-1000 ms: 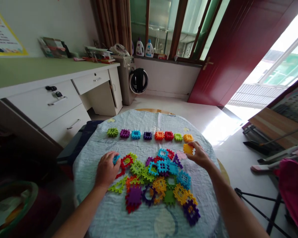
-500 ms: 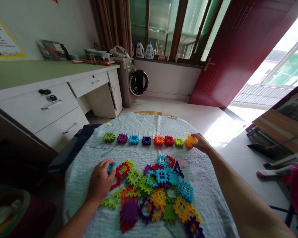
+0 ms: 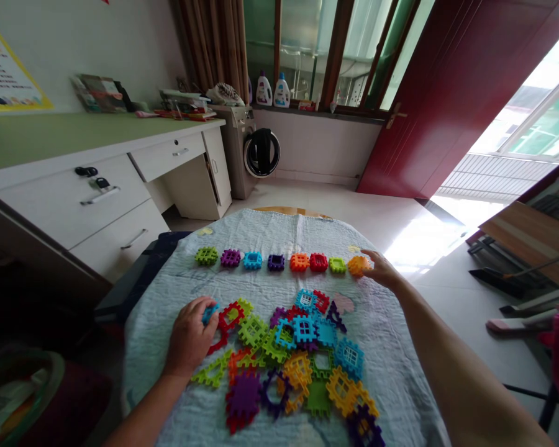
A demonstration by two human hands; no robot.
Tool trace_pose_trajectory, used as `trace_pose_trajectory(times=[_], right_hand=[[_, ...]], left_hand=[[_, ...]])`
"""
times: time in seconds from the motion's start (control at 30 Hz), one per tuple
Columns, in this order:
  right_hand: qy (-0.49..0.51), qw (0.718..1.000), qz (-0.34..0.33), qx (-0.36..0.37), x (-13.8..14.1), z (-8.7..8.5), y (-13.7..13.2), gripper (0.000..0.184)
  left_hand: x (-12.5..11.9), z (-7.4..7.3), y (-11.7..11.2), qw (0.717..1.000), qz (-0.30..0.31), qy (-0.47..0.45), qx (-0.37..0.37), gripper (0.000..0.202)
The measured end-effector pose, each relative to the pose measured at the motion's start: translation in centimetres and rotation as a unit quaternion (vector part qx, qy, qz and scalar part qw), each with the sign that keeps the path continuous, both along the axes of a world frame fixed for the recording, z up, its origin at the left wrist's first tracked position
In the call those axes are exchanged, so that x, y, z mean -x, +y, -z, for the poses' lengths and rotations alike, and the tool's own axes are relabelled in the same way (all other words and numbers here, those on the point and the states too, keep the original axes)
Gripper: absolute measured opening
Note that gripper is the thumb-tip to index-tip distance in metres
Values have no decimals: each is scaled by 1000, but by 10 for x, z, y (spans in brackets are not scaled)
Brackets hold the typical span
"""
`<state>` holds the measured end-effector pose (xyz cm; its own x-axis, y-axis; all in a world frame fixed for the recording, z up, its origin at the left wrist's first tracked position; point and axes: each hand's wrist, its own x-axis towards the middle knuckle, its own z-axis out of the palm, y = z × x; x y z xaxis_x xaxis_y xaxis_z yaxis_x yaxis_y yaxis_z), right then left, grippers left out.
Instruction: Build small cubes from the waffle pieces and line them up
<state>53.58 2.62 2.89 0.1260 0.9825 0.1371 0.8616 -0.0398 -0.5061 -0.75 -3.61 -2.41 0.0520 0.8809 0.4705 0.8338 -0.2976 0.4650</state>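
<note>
My left hand (image 3: 190,338) rests on the cloth at the left, its fingers closed round a small blue toothed plastic building piece (image 3: 209,313) that they partly cover. Beside it lies a red square-frame piece (image 3: 231,316). At the right end of a row of small assembled cubes, my right hand (image 3: 381,269) has finger and thumb apart next to an orange cube (image 3: 358,266). Leftward along that row stand a lime cube (image 3: 338,265), a red cube (image 3: 318,262), an orange cube (image 3: 299,261), a dark purple cube (image 3: 276,262) and several others.
A loose pile of interlocking pieces, including a purple panel (image 3: 245,395) and a yellow window piece (image 3: 342,388), spreads over the light blue cloth (image 3: 168,422) on the round table. A white desk (image 3: 97,205) and a washing machine (image 3: 237,149) stand beyond.
My right hand's fingers have loosened from the orange cube, which now sits at the end of the row. My left hand stays with the blue piece.
</note>
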Motion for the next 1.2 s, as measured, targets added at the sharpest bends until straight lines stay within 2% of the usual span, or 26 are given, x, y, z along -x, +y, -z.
trace_pose_trajectory(times=[0.1, 0.23, 0.4, 0.53, 0.63, 0.73, 0.9, 1.2], right_hand=[[3, 999, 25, -19, 6, -5, -15, 63], [24, 995, 68, -75, 24, -1, -58, 58], [63, 989, 88, -100, 55, 29, -127, 47], [29, 991, 86, -98, 77, 53, -158, 34], [-32, 989, 84, -115, 88, 59, -164, 29], [-63, 987, 88, -118, 94, 57, -163, 30], [-79, 986, 90, -116, 95, 55, -162, 29], [-87, 984, 91, -125, 92, 60, -163, 29]], left_hand=[[0, 0, 0, 1000, 0, 4, 0, 21], [-2, -1, 0, 1000, -1, 6, -3, 21], [-4, -1, 0, 1000, -17, 6, -10, 20], [-5, -1, 1, 1000, -14, 3, -10, 19], [-6, -2, 1, 1000, -5, 5, -8, 19], [-6, -3, 1, 1000, -6, 11, -5, 19], [-7, -4, 1, 1000, -6, 18, -1, 19], [-6, -1, 2, 1000, -8, 22, -1, 18]])
